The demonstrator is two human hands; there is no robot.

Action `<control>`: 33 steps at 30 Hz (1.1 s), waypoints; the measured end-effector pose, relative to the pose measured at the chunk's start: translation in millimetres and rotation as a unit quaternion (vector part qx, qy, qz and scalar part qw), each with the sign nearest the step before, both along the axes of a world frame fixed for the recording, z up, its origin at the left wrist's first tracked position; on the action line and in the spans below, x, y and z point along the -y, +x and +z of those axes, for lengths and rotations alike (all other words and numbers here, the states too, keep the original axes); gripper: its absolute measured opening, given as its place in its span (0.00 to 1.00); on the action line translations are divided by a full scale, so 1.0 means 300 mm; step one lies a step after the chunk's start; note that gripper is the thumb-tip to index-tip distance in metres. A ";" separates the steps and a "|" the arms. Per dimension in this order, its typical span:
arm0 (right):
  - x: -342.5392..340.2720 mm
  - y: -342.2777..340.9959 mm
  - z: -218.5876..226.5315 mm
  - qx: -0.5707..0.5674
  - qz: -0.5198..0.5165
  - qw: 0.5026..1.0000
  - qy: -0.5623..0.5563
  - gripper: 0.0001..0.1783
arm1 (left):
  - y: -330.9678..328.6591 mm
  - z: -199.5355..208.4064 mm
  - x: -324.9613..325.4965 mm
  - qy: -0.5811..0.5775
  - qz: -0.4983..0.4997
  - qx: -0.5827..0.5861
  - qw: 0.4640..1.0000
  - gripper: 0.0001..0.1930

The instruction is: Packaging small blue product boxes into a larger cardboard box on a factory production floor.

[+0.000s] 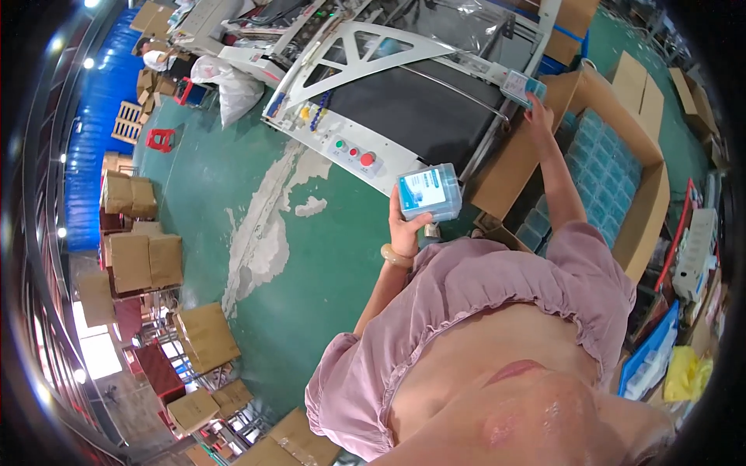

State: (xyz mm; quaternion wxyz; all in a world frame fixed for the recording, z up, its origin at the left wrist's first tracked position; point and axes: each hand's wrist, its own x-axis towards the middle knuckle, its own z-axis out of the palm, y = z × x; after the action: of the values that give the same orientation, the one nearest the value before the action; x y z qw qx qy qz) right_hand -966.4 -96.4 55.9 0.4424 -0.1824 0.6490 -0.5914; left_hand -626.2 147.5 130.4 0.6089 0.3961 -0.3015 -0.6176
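My left hand (406, 235) is closed around a clear plastic box (446, 194) with a blue and white label on its upper face. This box is held in front of my body, beside the machine's near corner. My right arm stretches far forward, and the fingers of my right hand (541, 121) close on the near end of a second clear, bluish labelled box (519, 87). That box is at the right edge of the machine (435, 109), by its dark conveyor belt. To my right, an open cardboard carton (507, 175) holds rows of similar clear, bluish boxes (602, 171).
A control panel with red and green buttons (367, 159) faces me on the machine's near edge. Stacked cartons (144, 262) line the left side. A red stool (160, 140) and a white sack (233, 89) stand farther off. Another person (158, 60) is at the far left.
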 end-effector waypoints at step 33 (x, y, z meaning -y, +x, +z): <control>-0.303 0.423 0.191 -0.040 0.517 0.827 -0.218 0.26 | 0.019 -0.030 -0.040 0.032 0.060 0.036 0.997 0.40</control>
State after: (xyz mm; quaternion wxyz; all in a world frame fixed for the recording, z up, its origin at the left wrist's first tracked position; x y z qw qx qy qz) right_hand -839.4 -5.3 113.3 0.6057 -0.6065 0.3311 -0.3945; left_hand -620.5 159.3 121.4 0.6206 0.4546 -0.2788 -0.5748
